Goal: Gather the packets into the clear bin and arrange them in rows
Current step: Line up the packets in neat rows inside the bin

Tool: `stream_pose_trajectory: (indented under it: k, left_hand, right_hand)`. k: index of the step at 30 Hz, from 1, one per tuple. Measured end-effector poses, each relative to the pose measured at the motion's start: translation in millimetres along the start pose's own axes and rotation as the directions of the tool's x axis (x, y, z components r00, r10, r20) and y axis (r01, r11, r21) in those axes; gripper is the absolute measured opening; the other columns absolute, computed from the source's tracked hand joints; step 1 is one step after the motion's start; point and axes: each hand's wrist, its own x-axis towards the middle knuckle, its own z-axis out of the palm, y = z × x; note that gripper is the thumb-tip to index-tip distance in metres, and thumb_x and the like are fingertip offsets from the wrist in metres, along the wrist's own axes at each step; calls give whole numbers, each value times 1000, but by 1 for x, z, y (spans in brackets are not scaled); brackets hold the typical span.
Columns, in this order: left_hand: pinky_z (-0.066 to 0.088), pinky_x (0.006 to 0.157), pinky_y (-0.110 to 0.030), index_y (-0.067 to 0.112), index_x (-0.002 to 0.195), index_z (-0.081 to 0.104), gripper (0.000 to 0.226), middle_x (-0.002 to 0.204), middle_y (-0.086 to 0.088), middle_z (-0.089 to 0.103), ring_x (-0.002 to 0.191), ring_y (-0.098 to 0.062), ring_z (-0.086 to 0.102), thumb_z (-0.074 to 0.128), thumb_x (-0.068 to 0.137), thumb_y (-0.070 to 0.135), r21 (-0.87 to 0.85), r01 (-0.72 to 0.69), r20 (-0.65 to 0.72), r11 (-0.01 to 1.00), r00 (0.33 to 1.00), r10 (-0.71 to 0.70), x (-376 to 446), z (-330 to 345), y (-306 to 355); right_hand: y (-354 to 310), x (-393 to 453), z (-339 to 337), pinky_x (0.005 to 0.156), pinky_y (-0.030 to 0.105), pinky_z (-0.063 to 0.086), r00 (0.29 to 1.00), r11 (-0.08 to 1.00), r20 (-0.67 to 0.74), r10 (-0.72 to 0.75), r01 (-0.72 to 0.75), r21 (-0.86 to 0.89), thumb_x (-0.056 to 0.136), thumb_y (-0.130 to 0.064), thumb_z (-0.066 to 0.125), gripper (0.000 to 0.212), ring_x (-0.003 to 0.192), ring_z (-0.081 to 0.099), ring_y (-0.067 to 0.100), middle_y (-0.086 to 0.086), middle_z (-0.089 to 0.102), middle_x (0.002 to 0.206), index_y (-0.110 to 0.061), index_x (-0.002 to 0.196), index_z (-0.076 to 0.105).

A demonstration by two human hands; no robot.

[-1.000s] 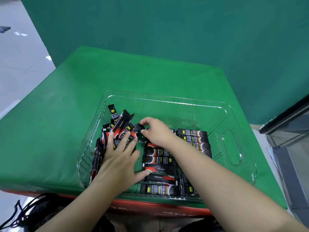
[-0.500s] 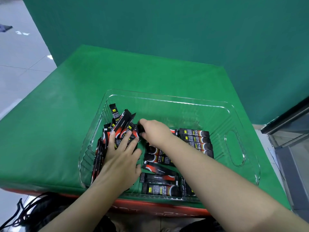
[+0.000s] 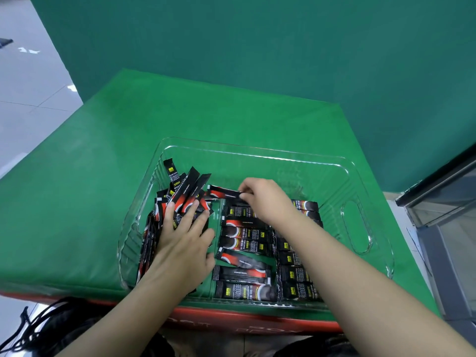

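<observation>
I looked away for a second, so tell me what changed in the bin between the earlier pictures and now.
The right hand has drawn one packet out of the loose pile and now pinches it by its end, lying crosswise at the far end of the middle row. The left hand stayed flat on the pile, fingers spread. The clear bin and the right row look unchanged.
</observation>
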Motion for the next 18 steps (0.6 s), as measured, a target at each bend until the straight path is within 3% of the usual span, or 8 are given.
stream_pose_trajectory:
  k: [5, 10, 14, 18]
  left_hand:
    - [-1, 109, -58, 25, 75, 70, 26, 119, -8, 67, 122, -33, 54, 67, 59, 46, 12, -5, 13, 1000, 1000, 5, 0, 1, -1]
    - [-1, 110, -58, 26, 75, 70, 26, 118, -8, 67, 122, -33, 54, 60, 61, 46, 1, 1, 26, 1000, 1000, -1, 0, 0, 0]
    - [0, 109, -59, 26, 75, 70, 27, 118, -8, 67, 122, -33, 54, 61, 61, 47, -2, 0, 36, 1000, 999, 0, 1, -1, 0]
    - [0, 109, -59, 24, 77, 72, 31, 116, -9, 68, 121, -34, 55, 59, 61, 47, -8, 2, 37, 1000, 999, -2, 0, 0, 0]
  right_hand:
    - [20, -7, -15, 80, 33, 47, 989, 987, -9, 147, -148, -57, 96, -15, 50, 22, 99, 61, 29, 12, 68, 108, -12, 109, 66]
    - [21, -8, -5, 84, 39, 51, 979, 971, -52, 196, -202, -130, 94, -17, 52, 21, 98, 61, 34, 15, 66, 109, -5, 106, 65]
    - [13, -18, 6, 89, 37, 44, 983, 985, -178, 37, -67, -161, 92, -13, 53, 24, 106, 55, 31, 13, 59, 115, -6, 114, 62]
    - [13, -23, 16, 94, 35, 41, 994, 972, -68, -82, 65, -227, 93, -12, 50, 29, 109, 50, 26, 5, 62, 119, -15, 119, 63]
